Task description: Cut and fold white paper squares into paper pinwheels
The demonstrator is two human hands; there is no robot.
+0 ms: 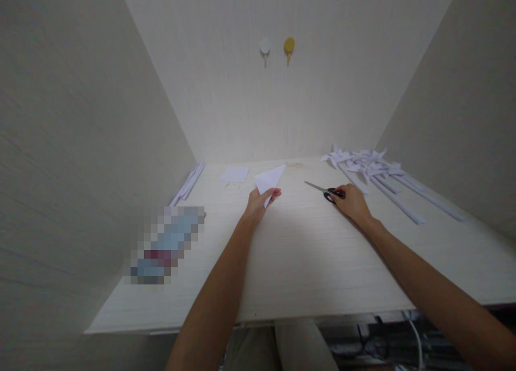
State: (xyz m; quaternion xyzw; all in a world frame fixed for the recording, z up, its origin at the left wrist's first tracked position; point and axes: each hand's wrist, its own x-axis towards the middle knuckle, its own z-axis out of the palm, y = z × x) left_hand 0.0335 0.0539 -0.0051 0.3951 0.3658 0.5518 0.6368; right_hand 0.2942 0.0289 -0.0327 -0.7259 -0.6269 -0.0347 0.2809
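Between the thumb and fingers of my left hand (258, 203) is a folded triangle of white paper (269, 179), held above the middle of the table. Its long tip points up and to the right. My right hand (351, 200) is closed on the black handles of a pair of scissors (318, 187), low over the tabletop. The scissors' blades look closed and point left, towards the paper. Some of the fingers of my right hand are hidden behind the hand itself.
White paper pinwheels on rolled paper sticks (363, 164) lie piled at the back right. Paper rolls (189, 183) rest along the left wall. Paper sheets (234, 174) sit at the back of the white table (290, 263). A blurred-out object (171, 244) lies front left. Two hooks (289, 44) hang on the back wall.
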